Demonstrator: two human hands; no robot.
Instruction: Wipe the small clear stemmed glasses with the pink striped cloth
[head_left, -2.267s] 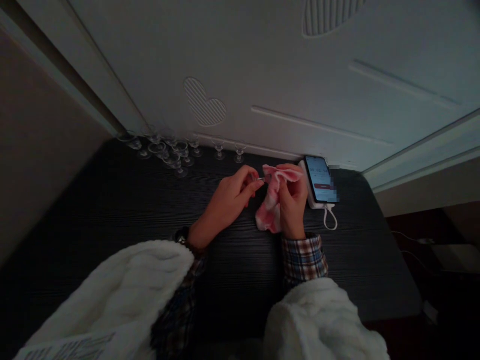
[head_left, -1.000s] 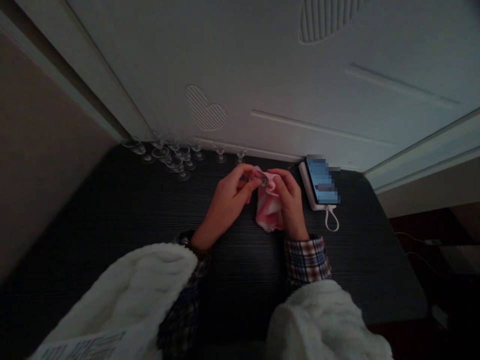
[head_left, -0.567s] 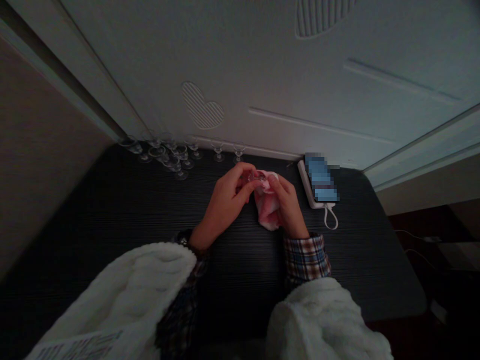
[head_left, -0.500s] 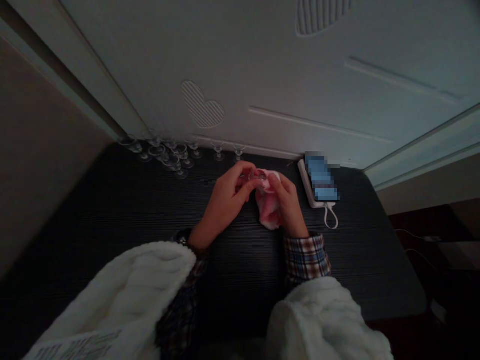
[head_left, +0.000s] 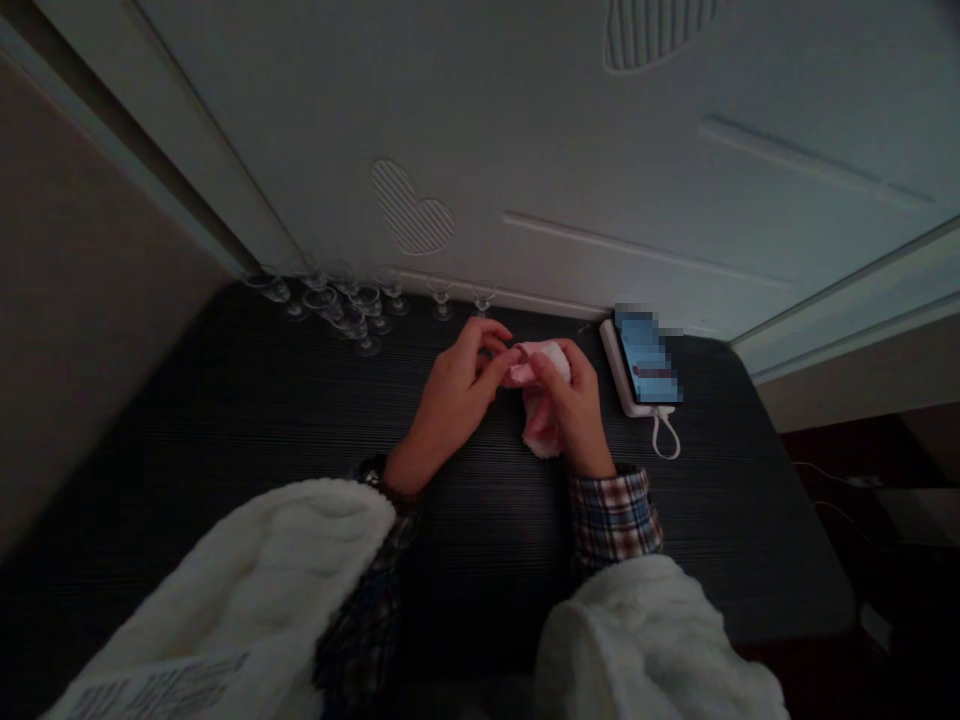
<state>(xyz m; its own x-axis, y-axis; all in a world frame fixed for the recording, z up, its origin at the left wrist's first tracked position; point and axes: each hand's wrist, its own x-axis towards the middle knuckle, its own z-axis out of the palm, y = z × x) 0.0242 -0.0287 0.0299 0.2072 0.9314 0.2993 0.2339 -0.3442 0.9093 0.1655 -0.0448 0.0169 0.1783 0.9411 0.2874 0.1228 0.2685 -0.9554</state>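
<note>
Over the middle of the dark table, my right hand [head_left: 576, 400] is closed on a pink and white fluffy cloth [head_left: 541, 425], part of which hangs below the fingers. That cloth is wrapped over a small clear glass, now almost wholly hidden by cloth and fingers. My left hand [head_left: 456, 395] meets it from the left, its thumb against the cloth and its fingers curled round the glass. Behind my hands, several small stemmed glasses [head_left: 352, 322] stand along the back edge. The nearest single glass [head_left: 484, 297] is just beyond my left fingers.
A phone [head_left: 649, 360] lies on a white power bank [head_left: 616, 365] with a short looped cable [head_left: 666, 438], right of my hands. A white panel with heart reliefs [head_left: 412, 210] rises behind the dark table [head_left: 247, 420]. Rounded table corners show at the right.
The cloth has been folded further over the glass, whose rim showed between my hands before. My right fingers have shifted on the cloth. The view has moved slightly.
</note>
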